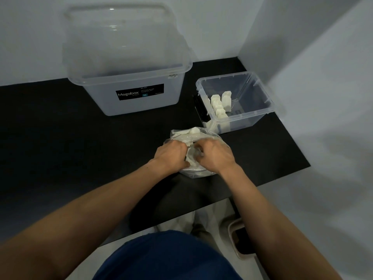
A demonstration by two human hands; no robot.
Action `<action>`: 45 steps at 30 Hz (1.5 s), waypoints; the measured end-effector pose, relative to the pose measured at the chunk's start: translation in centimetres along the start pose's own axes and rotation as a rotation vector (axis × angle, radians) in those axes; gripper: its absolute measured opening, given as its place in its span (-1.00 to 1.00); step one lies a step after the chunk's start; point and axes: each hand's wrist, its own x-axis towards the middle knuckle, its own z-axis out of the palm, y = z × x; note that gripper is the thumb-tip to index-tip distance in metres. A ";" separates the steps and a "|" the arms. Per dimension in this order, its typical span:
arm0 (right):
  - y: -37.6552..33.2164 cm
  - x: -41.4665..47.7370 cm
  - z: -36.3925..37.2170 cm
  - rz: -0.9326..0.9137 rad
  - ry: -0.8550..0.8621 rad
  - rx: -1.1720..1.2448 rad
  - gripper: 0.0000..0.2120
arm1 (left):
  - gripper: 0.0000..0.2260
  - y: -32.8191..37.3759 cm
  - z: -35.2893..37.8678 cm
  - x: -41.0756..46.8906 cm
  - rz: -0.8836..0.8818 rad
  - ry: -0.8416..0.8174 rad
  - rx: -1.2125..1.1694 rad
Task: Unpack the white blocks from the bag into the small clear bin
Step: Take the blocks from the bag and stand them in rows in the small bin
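Observation:
A clear plastic bag (188,136) with white blocks inside lies on the black table near its front edge. My left hand (171,155) grips the bag's left side. My right hand (215,156) has its fingers curled into the bag's opening, around the plastic or a white piece (191,161); I cannot tell which. The small clear bin (260,98) stands just behind and to the right of the bag. Several white blocks (220,104) stand in its left half.
A large clear Megabox bin (129,77) stands at the back left, its lid leaning on the wall behind it. White walls close the back and right. The table's front edge (252,188) runs just under my wrists. A small waste bin (240,237) sits on the floor below.

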 end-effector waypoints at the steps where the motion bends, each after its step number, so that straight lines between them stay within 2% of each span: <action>1: 0.0 0.1 -0.1 -0.025 -0.047 -0.018 -0.72 | -0.84 0.1 0.1 0.0 0.005 0.002 0.000; 3: 0.0 0.4 -0.3 -0.063 -0.127 -0.045 -0.67 | -0.89 0.2 0.0 0.0 0.027 0.000 -0.017; 6: 0.0 0.8 -0.7 -0.023 -0.155 0.018 -0.67 | -0.64 -0.3 0.1 0.1 0.097 0.001 -0.067; 8: -0.2 0.8 -1.0 0.010 -0.108 0.057 -0.76 | -0.59 -0.6 -0.1 -0.1 0.124 0.012 -0.085; 11: -0.2 0.8 -1.3 0.031 -0.056 0.061 -0.87 | -0.72 -0.7 -0.7 -0.2 0.105 0.048 -0.103; 16: 1.2 -1.2 -2.8 0.024 0.022 0.156 -0.71 | -0.89 -0.5 -1.4 -0.5 0.150 0.060 0.051; 22: 3.5 -4.7 -2.5 0.022 0.267 0.245 -0.92 | -0.76 0.7 -1.4 0.2 0.304 -0.001 0.184; 25: 4.1 -5.4 -2.1 0.012 0.305 0.296 -0.95 | -0.87 0.8 -1.1 0.4 0.336 -0.028 0.215; 27: 4.5 -5.8 -2.0 0.033 0.305 0.317 -0.95 | -0.85 0.6 -0.8 0.5 0.353 -0.029 0.208; 30: 5.3 -6.2 -2.4 0.062 0.289 0.353 -0.94 | -0.84 0.6 -1.1 0.4 0.357 -0.014 0.121; 34: 6.0 -6.3 -3.0 0.078 0.254 0.415 -0.92 | -0.91 0.4 -3.4 -0.5 0.275 0.050 -0.198; 38: 6.0 -6.2 -4.6 0.042 0.255 0.429 -0.81 | -0.93 0.5 -6.8 -2.0 0.146 0.107 -0.499; 42: 6.3 -5.7 -8.2 -0.093 0.353 0.370 -0.84 | -0.93 1.3 -10.3 -2.5 0.149 0.209 -0.553; 45: 7.1 -4.7 -12.0 -0.086 0.494 0.335 -0.82 | -0.87 2.3 -12.2 -2.0 0.220 0.326 -0.334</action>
